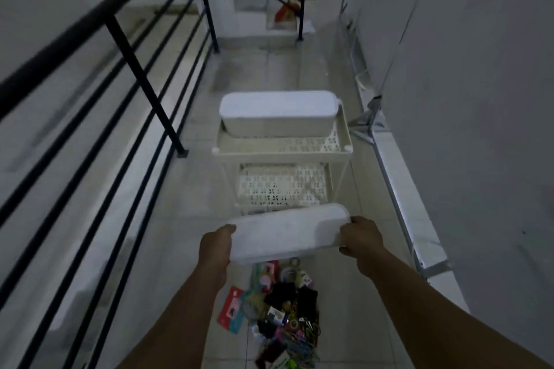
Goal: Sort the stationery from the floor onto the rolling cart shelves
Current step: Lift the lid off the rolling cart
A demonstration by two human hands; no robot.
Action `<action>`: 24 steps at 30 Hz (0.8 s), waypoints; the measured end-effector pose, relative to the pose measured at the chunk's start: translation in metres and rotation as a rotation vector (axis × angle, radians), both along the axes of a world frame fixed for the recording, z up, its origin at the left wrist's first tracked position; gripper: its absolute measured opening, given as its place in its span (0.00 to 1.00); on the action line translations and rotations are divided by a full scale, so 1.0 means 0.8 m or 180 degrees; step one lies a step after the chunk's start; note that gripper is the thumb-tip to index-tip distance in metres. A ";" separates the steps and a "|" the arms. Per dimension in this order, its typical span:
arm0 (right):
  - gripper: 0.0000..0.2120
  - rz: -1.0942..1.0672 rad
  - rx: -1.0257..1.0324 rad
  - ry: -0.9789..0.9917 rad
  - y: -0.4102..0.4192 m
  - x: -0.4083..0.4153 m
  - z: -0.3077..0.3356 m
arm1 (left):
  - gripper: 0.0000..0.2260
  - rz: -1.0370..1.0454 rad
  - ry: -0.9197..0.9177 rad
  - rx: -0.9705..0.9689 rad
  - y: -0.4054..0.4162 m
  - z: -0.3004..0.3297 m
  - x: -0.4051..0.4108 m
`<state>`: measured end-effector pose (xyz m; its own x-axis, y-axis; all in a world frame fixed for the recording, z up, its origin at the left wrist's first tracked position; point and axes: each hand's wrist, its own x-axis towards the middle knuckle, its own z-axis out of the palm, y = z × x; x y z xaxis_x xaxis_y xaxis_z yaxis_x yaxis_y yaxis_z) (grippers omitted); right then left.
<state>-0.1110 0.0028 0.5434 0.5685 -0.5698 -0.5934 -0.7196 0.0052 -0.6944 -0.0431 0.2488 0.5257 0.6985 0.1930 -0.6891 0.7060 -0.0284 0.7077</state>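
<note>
Both hands, left hand [216, 244] and right hand [358, 235], are clamped on the ends of a long white rounded plastic tray [287, 232] held level above the heap of coloured stationery [281, 311], just before the cream perforated rolling cart [281, 150], whose free shelf should be met squarely.

Cream cart [281, 153] with perforated pattern, white bin [277, 112], black railing [135, 69], multicoloured stationery [281, 308].
</note>
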 end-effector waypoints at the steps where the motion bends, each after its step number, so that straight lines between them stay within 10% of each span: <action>1: 0.18 -0.0051 0.0030 -0.0027 0.001 -0.002 0.022 | 0.17 -0.0049 -0.0052 -0.0036 0.003 0.024 0.003; 13: 0.11 -0.0605 -0.0566 -0.0886 0.006 0.053 0.227 | 0.09 -0.0423 -0.1040 -0.0139 0.005 0.234 0.091; 24: 0.17 -0.0646 -0.0182 -0.0841 -0.010 0.156 0.227 | 0.12 -0.0859 -0.1174 -0.0141 -0.017 0.221 0.181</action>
<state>0.0136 -0.0051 0.7254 0.5701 -0.7152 -0.4044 -0.5028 0.0856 -0.8602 0.1016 0.2355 0.7028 0.9200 -0.0536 -0.3883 0.3780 -0.1407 0.9150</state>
